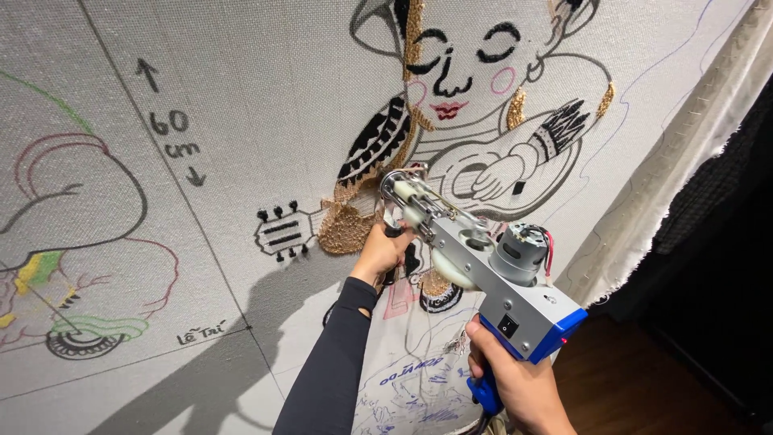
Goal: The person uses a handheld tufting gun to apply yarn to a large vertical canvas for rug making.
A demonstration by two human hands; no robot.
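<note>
Centrally, a tufting gun [483, 266] was held against a stretched cloth [241, 121], its long axis running from five o'clock up to eleven o'clock. The right hand [515, 387] was wrapped around the blue grip; the left hand [382, 254], nearer the needle, was closed around the front handle.

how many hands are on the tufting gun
2. The left hand grips the front handle near the cloth; the right hand holds the blue rear grip of the tufting gun.
</note>
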